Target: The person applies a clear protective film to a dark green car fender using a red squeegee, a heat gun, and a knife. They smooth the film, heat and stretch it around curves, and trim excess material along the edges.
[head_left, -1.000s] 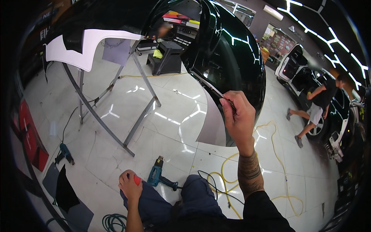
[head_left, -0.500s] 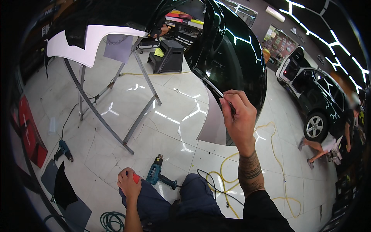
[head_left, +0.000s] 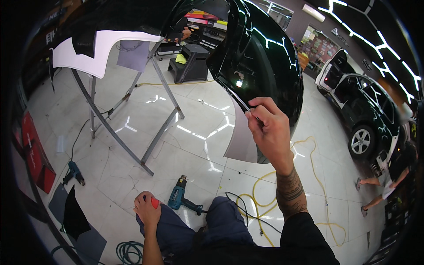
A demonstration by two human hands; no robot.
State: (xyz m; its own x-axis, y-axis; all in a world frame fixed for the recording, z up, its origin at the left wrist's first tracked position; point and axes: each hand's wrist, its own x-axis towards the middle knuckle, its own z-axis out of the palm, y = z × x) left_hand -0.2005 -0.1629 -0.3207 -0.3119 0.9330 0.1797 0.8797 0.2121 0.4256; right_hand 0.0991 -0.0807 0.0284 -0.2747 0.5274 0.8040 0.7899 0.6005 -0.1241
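Observation:
My right hand (head_left: 270, 132) is closed in a pinch around a slim silver tool (head_left: 239, 102), which looks like a utility knife. The tool lies along the lower edge of a glossy black car bumper (head_left: 265, 70). From that edge hangs a pale strip of film (head_left: 240, 139), and my right fingers partly cover its upper end. On my left knee rests my left hand (head_left: 147, 211), its fingers curled around a small red object (head_left: 155, 202) whose kind I cannot make out.
A teal heat gun (head_left: 177, 195) lies on the floor before my knees, another heat gun (head_left: 74, 172) farther left. A metal stand (head_left: 99, 117) holds up the bumper's left side. Yellow hose (head_left: 254, 203), a dark step stool (head_left: 194, 62), a car (head_left: 364, 110) and a walking person (head_left: 399, 170) are around.
My right hand has shifted slightly up and left along the bumper edge with the tool. My left hand stays on the knee. The person at the right has moved nearer.

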